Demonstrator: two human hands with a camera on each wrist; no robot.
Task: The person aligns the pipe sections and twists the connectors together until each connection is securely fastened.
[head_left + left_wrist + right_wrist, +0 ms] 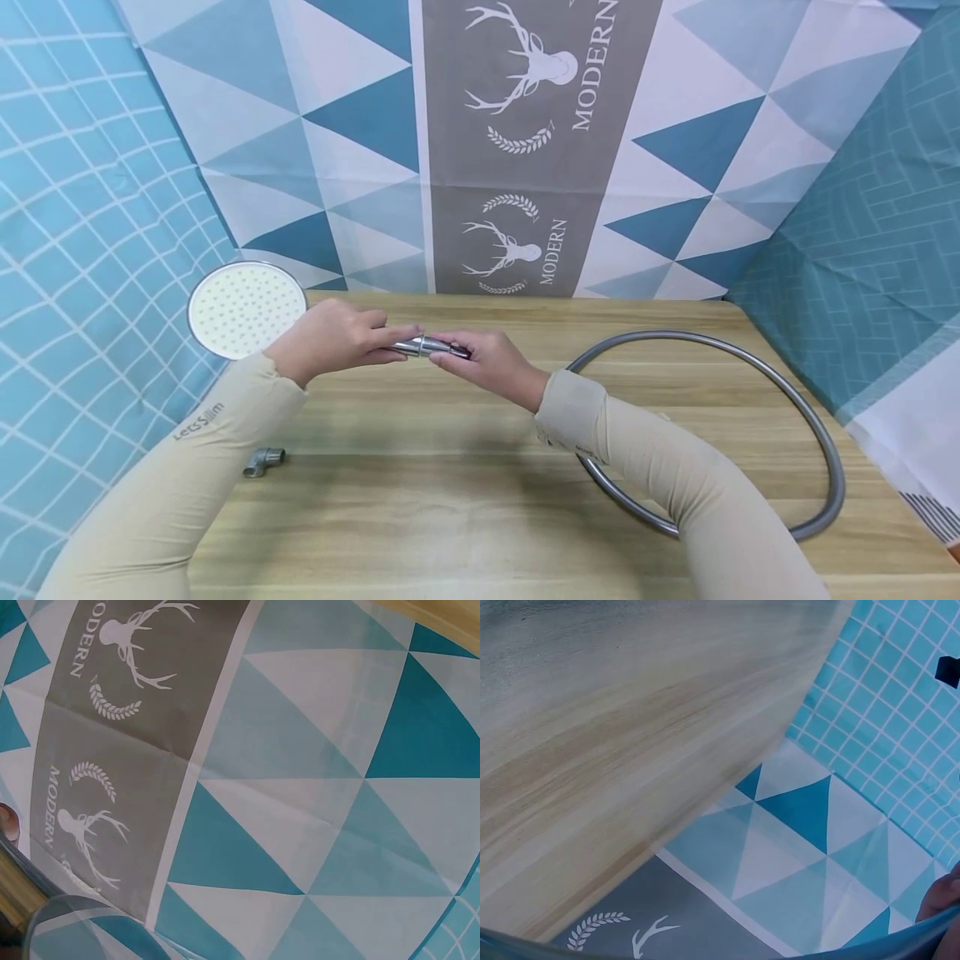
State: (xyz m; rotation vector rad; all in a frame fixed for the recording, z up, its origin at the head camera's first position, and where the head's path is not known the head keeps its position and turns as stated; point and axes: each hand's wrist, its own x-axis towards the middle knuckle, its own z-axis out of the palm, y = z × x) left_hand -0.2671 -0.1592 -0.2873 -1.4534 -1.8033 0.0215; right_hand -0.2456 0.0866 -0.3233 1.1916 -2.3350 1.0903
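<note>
Left hand (330,337) grips the round white chrome-rimmed shower head (246,309) at nine o'clock, right hand (487,360) pinches the grey hose's (817,433) nut; joint seemingly half-made, chrome elbow fitting (264,461) untouched.

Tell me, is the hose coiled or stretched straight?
Coiled: the hose lies in one loop on the table.

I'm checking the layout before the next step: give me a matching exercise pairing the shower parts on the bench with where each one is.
Things:
1. shower head
2. hose
3. elbow fitting
4. hose end nut

Places:
A. lying on the wooden table by the left forearm
B. coiled in a loop on the right side of the table
C. pinched in the right hand
D. held up by the left hand

Pairs: 1-D, 2-B, 3-A, 4-C
</note>
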